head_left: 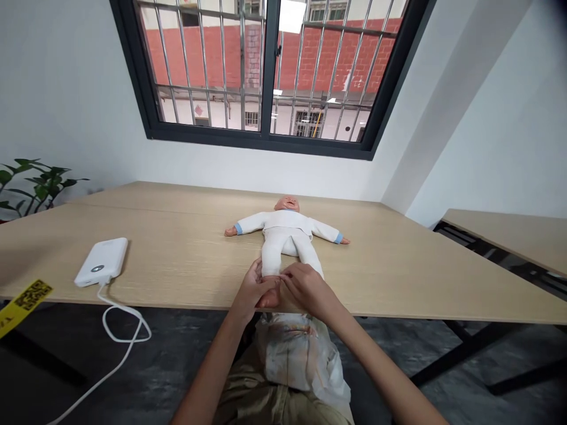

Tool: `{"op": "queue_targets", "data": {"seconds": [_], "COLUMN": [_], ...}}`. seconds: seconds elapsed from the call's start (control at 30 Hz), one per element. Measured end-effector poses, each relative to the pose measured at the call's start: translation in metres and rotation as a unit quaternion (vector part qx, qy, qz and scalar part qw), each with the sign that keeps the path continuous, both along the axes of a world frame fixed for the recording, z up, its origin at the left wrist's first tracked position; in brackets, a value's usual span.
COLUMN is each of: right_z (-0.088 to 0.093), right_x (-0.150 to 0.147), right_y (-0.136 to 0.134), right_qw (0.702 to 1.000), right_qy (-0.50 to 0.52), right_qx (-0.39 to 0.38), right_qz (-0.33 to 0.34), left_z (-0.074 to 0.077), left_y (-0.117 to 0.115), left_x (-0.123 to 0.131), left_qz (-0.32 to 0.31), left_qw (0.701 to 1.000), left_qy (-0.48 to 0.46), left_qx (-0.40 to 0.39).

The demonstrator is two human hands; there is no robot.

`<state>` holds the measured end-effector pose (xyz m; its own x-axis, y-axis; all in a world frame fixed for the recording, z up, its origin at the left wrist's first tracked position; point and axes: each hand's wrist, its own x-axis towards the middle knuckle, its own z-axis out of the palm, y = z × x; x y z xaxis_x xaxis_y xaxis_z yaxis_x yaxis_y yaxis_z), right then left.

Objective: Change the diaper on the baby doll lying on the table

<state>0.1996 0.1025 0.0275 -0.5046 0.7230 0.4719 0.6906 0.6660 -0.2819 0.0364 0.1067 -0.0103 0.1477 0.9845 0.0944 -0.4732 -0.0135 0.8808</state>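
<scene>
A baby doll (287,221) lies on its back on the table, arms spread and head toward the window. It wears a white top with blue cuffs and white trousers (271,251). My left hand (253,289) is closed around the trouser hem and ankle of the leg on the left, its thumb across the front. From the other side, my right hand (308,286) pinches the edge of that same hem. The doll's bare foot (269,298) sticks out below, near the table's front edge. My right hand hides the lower end of the other leg.
On the left of the table (177,248) sits a white power bank (101,261), its cable (128,342) hanging over the edge. A plant (39,186) stands far left. A crumpled plastic bag (301,354) rests on my lap. A barred window (266,141) is ahead.
</scene>
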Motion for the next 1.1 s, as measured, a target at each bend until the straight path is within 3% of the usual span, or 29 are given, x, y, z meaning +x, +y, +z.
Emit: {"op": "queue_targets", "data": {"seconds": [0.2, 0.33, 0.43, 0.67, 0.87, 1.1], "right_z": [0.007, 0.005, 0.006, 0.013, 0.022, 0.013], "right_x": [-0.002, -0.002, -0.003, -0.007, -0.007, -0.004], "right_y": [0.0, 0.008, 0.013, 0.015, 0.012, 0.01], "right_qw": [0.975, 0.929, 0.909, 0.924, 0.973, 0.993], "right_qy": [-0.198, -0.315, -0.358, -0.346, -0.215, -0.069], "right_qx": [0.102, 0.191, 0.203, 0.145, 0.023, -0.075], "right_qz": [0.013, 0.034, 0.062, 0.077, 0.08, 0.054], "left_z": [-0.005, -0.005, -0.004, -0.004, -0.007, -0.007], "left_y": [0.001, 0.001, 0.0, 0.0, -0.001, -0.003], "left_x": [0.001, 0.002, 0.002, -0.002, -0.005, -0.004], "left_qz": [-0.003, -0.005, -0.004, -0.029, -0.071, -0.042], "left_qw": [0.999, 0.997, 0.993, 0.988, 0.986, 0.988], "left_qy": [0.019, 0.065, 0.109, 0.149, 0.151, 0.145], "left_qx": [0.027, 0.039, 0.043, 0.042, 0.028, 0.023]}}
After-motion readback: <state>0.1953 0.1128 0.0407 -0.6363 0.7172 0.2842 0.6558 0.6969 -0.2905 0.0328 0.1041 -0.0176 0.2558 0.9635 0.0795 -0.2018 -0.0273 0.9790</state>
